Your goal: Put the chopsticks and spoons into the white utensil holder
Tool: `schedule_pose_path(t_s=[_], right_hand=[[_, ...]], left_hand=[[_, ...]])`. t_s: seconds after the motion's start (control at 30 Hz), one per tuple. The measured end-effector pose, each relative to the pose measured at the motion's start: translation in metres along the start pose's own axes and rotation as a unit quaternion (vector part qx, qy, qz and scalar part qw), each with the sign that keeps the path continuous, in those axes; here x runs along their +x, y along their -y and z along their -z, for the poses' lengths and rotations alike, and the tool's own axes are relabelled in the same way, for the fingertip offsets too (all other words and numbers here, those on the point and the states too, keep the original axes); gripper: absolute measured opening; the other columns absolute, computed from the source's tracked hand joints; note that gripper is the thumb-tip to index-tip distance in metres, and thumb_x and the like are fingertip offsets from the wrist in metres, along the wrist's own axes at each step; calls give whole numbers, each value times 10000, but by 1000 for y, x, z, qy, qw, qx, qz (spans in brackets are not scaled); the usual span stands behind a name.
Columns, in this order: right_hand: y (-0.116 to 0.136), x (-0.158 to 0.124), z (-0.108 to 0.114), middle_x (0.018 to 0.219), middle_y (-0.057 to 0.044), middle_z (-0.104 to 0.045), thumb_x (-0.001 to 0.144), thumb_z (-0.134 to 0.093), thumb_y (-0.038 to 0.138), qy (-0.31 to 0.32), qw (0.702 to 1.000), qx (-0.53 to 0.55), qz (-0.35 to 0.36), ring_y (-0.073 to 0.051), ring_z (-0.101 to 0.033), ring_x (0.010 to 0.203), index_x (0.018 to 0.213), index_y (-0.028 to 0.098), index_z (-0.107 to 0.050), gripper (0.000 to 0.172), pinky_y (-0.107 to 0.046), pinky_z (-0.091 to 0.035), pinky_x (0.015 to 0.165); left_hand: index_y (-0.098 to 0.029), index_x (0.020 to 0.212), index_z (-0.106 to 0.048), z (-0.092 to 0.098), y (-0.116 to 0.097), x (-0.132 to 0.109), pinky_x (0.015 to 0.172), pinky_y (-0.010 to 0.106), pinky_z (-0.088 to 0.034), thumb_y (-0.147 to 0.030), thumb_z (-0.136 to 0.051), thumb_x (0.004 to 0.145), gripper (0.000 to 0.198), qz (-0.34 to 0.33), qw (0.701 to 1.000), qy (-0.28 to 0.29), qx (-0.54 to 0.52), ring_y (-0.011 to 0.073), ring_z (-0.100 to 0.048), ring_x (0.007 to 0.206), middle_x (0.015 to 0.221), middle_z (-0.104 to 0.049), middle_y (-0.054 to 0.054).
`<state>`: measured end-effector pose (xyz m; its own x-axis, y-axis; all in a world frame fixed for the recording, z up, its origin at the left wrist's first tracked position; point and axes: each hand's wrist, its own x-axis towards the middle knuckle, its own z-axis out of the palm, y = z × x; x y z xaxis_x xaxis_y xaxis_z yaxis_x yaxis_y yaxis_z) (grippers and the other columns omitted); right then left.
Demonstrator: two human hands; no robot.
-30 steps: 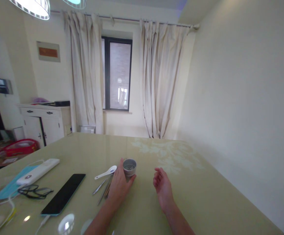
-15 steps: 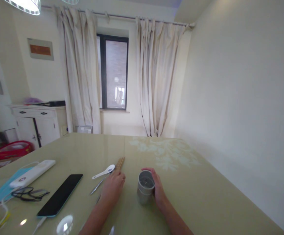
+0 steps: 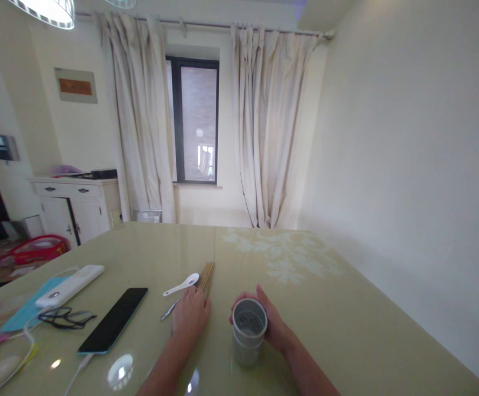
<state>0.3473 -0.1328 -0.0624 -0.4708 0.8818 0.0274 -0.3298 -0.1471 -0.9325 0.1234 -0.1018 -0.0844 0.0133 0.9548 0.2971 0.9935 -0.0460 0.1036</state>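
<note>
My left hand [image 3: 190, 314] lies over the near end of a bundle of wooden chopsticks [image 3: 206, 276], its fingers curled down around them and partly hidden. Left of that hand is a white spoon [image 3: 182, 285], and a metal utensil handle [image 3: 169, 311] pokes out beside the wrist. A grey utensil holder [image 3: 248, 344] stands upright, with small holes in its bottom and nothing inside it. Around its far and right sides wraps my right hand [image 3: 275, 324], closed on it, thumb raised near the rim.
To the left lie a black phone [image 3: 114, 320] on a charging cable, folded glasses [image 3: 66, 318], a white power strip [image 3: 71, 286] and a blue mask [image 3: 27, 316]. A wall [image 3: 413, 165] runs along the table's right side.
The utensil holder and my right hand have come nearer to me, and the right thumb now sticks up more. My left hand stays at the chopsticks. The view has shifted slightly.
</note>
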Motion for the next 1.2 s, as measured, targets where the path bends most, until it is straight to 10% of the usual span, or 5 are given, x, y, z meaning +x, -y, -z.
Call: schedule_pose_path(t_s=[0.13, 0.33, 0.5, 0.73, 1.2], right_hand=[[-1, 4, 3, 895, -129, -811, 840, -491, 944, -10, 1000, 5, -15, -267, -764, 829, 982, 146, -764, 856, -360, -527, 780], [-12, 21, 17, 838, -70, -776, 791, -764, 775, -230, 969, -56, 77, -228, -729, 801, 958, 178, -797, 621, -317, -551, 726], [-5, 24, 19, 858, -55, -769, 740, -903, 612, -230, 961, -47, 149, -196, -700, 774, 972, 173, -799, 507, -287, -541, 690], [30, 8, 48, 819, -11, -753, 644, -985, 551, -368, 872, 112, 301, -157, -676, 743, 950, 214, -782, 499, -269, -562, 693], [22, 4, 16, 671, 0, -619, 841, -812, 656, -184, 943, -170, 219, -151, -553, 617, 934, 188, -824, 478, -272, -457, 587]], left_hand=[[-194, 923, -727, 1, -7, -1, 976, 413, -516, -243, -490, 1010, 258, -43, 998, -17, -37, 313, -697, 1095, 1043, -745, 133], [-213, 955, -664, -4, -33, -5, 810, 332, -544, -301, -404, 1078, 300, -103, 965, -23, -238, 218, -707, 882, 994, -711, 76], [-227, 972, -656, -4, -44, -12, 825, 307, -546, -332, -393, 1094, 308, -166, 925, -29, -340, 188, -692, 895, 1010, -696, 53], [-210, 1015, -713, -3, -11, 2, 965, 390, -516, -249, -418, 1066, 302, -62, 981, -78, -168, 266, -681, 1068, 1069, -730, 101], [-181, 1123, -715, 3, -2, 2, 983, 362, -481, -221, -466, 1043, 264, 23, 999, 26, -3, 263, -685, 1164, 1165, -750, 119]])
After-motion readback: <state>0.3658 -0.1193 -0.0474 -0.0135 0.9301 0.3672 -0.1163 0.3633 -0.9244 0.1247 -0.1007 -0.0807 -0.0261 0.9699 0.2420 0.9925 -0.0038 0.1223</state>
